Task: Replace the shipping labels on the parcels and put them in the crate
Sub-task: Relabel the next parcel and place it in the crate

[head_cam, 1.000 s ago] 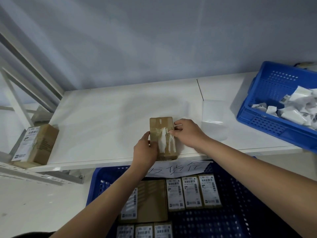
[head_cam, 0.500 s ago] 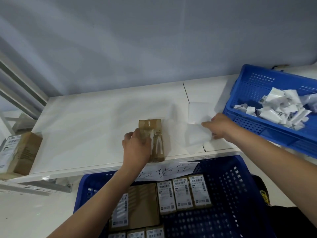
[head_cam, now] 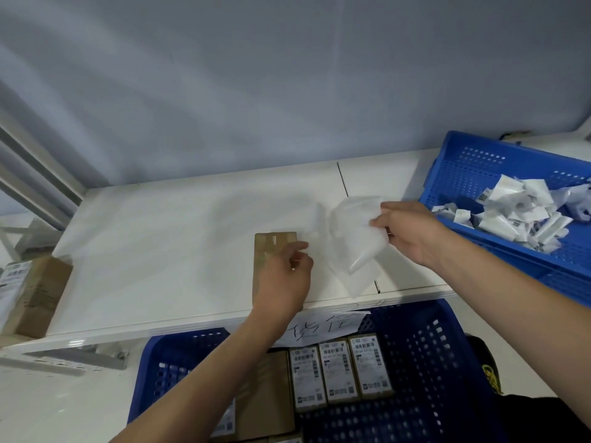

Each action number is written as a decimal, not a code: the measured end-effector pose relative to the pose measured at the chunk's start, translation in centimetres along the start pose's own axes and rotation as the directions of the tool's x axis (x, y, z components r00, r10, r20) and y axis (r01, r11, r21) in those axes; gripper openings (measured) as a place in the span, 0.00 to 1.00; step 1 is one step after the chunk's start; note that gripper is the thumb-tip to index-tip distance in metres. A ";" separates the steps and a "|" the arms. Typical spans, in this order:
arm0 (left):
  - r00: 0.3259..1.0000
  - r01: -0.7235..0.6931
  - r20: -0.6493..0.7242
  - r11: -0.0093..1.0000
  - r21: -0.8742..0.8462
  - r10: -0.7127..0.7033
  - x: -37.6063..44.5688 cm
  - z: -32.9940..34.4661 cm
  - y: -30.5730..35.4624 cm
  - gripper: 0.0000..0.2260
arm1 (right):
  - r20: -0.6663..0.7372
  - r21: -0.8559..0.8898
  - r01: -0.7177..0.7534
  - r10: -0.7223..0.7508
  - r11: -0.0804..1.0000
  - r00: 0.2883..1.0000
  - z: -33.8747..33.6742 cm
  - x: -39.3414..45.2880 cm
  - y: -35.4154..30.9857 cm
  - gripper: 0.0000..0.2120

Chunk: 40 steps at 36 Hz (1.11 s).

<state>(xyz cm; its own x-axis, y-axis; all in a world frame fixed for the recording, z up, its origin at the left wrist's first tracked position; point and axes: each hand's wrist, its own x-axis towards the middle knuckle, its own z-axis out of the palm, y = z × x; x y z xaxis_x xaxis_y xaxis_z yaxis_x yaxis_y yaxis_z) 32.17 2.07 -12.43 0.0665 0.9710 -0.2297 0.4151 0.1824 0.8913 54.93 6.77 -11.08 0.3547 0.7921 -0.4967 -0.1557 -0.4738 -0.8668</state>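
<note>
My right hand [head_cam: 412, 233] pinches the limp translucent sheet [head_cam: 358, 241] above the shelf [head_cam: 153, 251], to the right of the brown parcel [head_cam: 267, 251] (long axis pointing away from me), which my left hand [head_cam: 283, 278] holds at its near end.

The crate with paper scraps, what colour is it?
Blue crate, head view.
</note>
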 end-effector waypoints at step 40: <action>0.976 0.126 0.209 0.945 -0.302 -0.063 -0.5 2.9 -1.1 0.08 | 0.237 0.081 -0.189 0.165 0.979 0.957 2.2 -1.9 -0.4 0.16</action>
<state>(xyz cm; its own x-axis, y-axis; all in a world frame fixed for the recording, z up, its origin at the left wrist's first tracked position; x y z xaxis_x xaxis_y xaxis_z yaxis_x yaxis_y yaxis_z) 34.33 0.96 -14.49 0.2280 0.9039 -0.3619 0.1266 0.3410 0.9315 52.23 6.29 -9.90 0.0952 0.7713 -0.6293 -0.2940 -0.5822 -0.7581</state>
